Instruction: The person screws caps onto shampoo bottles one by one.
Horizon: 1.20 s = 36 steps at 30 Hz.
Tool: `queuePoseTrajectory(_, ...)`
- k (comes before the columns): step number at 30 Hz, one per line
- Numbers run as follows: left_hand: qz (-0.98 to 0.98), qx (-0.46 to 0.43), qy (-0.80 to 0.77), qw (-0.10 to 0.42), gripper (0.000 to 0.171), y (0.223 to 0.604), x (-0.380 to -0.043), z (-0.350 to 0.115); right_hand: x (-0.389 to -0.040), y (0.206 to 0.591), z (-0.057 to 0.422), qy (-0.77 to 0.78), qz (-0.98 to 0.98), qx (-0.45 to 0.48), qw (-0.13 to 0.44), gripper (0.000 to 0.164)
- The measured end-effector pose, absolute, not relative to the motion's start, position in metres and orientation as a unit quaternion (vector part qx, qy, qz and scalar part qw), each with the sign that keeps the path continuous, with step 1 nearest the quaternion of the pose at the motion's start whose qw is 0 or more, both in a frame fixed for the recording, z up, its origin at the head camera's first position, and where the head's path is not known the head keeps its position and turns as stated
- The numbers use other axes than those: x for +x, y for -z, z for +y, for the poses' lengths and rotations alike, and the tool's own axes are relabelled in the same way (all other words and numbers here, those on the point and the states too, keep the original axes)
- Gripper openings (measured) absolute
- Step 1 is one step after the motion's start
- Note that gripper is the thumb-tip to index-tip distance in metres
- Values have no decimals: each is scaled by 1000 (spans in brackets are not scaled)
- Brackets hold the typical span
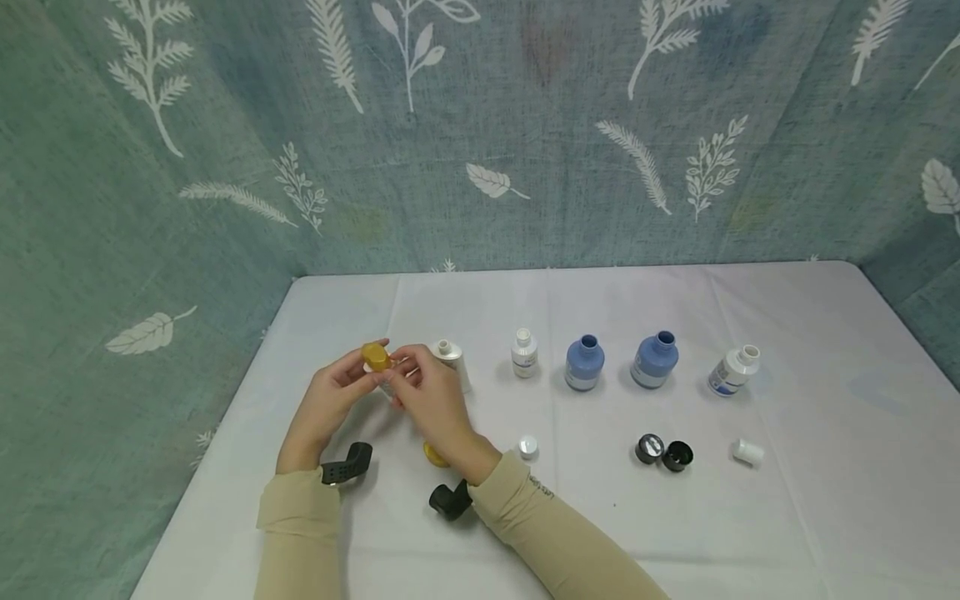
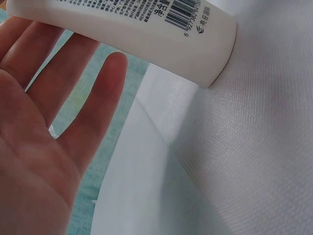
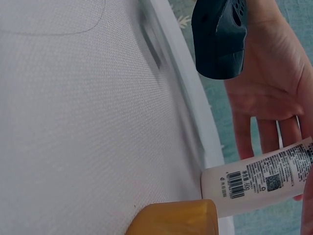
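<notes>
A white bottle (image 2: 146, 39) with printed text and a barcode is held between both hands, its base close over the tablecloth. Its gold cap (image 1: 376, 357) shows at the top, between the fingertips. My left hand (image 1: 326, 404) holds the bottle near the cap; in the left wrist view several fingers lie along its far side. From the other side, my right hand (image 1: 438, 400) pinches the bottle's upper part just beside the cap. In the right wrist view, the bottle's top end runs out of the frame. Another gold cap (image 1: 434, 454) rests under the right forearm, partly hidden.
Behind the right hand stands an uncapped silver-white bottle (image 1: 450, 354). Further right are a small white bottle (image 1: 524, 354), blue bottles (image 1: 584, 364) and a labelled white bottle (image 1: 733, 371). Nearer lie a white cap (image 1: 528, 447), black caps (image 1: 649, 448) and a white cylindrical cap (image 1: 747, 452).
</notes>
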<state>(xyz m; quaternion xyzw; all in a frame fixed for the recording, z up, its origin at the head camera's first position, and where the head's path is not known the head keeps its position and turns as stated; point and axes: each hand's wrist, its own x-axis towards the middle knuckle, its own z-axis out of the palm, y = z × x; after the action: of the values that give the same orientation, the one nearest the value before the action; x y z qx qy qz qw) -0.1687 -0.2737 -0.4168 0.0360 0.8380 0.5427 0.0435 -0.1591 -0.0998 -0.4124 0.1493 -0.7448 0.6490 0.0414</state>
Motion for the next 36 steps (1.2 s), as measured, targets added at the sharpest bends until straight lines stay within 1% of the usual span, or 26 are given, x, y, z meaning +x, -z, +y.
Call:
queuePoseTrajectory(12,838,58,-542,32,50,416,-168,-273,-158,414,-102,-640,-746,173,55,15)
queuePoseTrajectory(23,830,50,-554,39,49,403,-160,-267,-156,415,-103,-612,-762,199,70,19)
queuePoseTrajectory(28,832,50,-551,32,48,408,-162,-270,-156,416,-104,-618,-757,202,70,20)
queuePoseTrajectory(31,833,45,-550,33,49,413,-165,-273,-156,415,-103,-628,-751,192,62,25)
queuePoseTrajectory(36,834,46,-549,33,50,417,-166,-275,-156,414,-103,-636,-748,184,50,47)
